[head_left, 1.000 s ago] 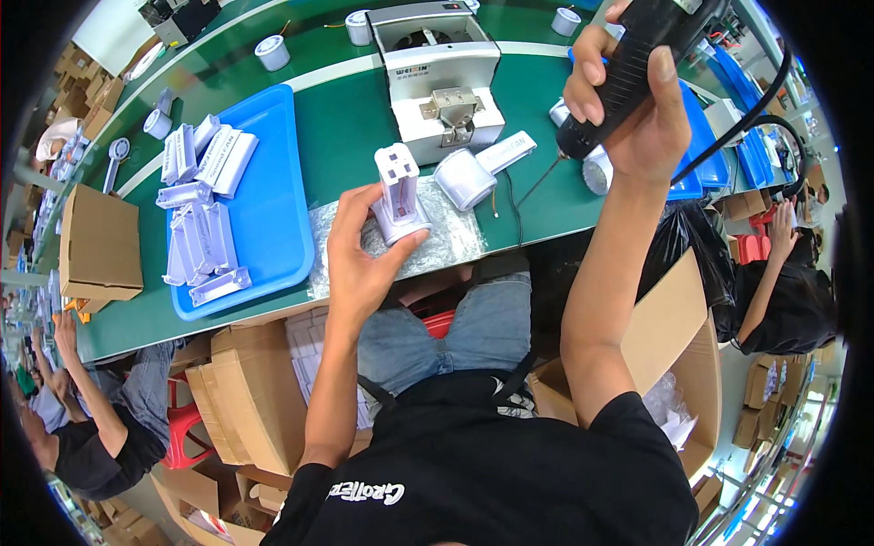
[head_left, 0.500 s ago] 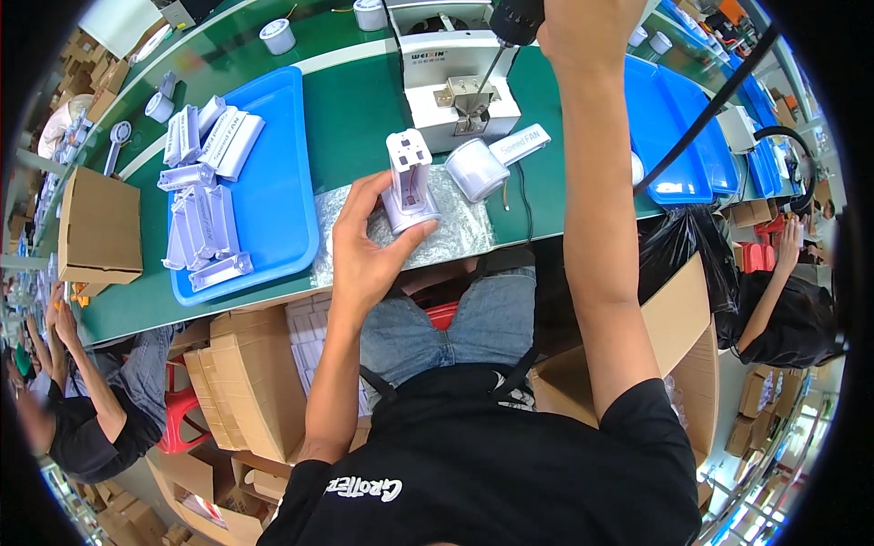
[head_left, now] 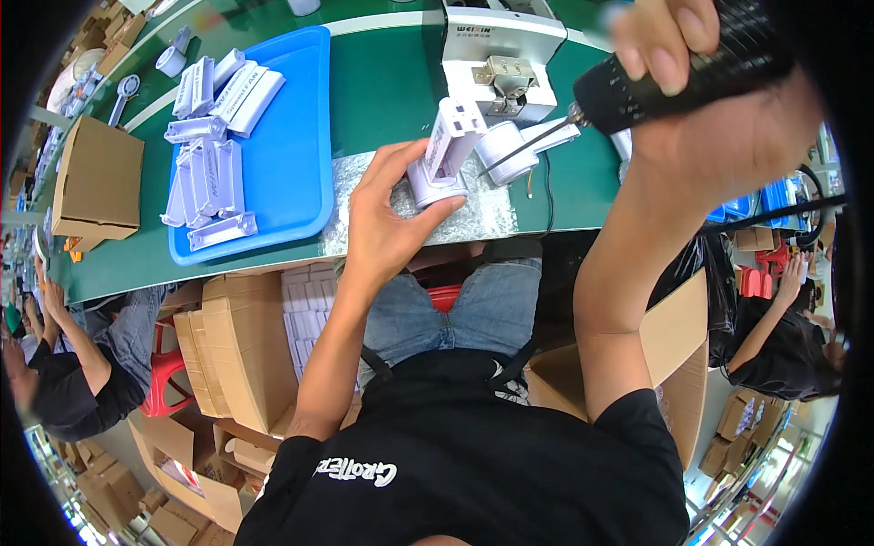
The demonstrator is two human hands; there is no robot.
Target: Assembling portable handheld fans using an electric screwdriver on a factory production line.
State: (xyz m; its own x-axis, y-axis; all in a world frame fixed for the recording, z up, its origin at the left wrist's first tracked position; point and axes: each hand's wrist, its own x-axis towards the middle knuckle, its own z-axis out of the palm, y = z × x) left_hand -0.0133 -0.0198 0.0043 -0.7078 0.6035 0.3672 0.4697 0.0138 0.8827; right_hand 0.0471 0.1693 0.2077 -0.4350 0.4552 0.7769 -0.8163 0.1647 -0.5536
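Note:
My left hand [head_left: 387,223] is closed round the base of a white plastic fan housing [head_left: 441,180], which stands upright on a clear sheet [head_left: 496,214] with its open inner side showing. Raised at the upper right, my right hand [head_left: 728,136] grips a black electric screwdriver [head_left: 674,86]. Its long thin bit slants down to the left, and the tip appears just right of the housing; whether it touches anything I cannot tell. Behind the bit lies another white fan [head_left: 507,155] with a handle. Beyond it sits a white screw feeder [head_left: 510,50] with a metal front.
To the left, a blue tray [head_left: 309,118] holds several white handle shells [head_left: 205,177]. A cardboard box [head_left: 98,177] stands at the green bench's left end. The screwdriver's black cord [head_left: 774,215] runs off to the right. Open cartons [head_left: 246,350] stand below the bench, and co-workers sit at both sides.
My right hand has brought the screwdriver from the screw feeder down and toward me, its bit now near the housing. My left hand still holds the housing, now tilted slightly to the right.

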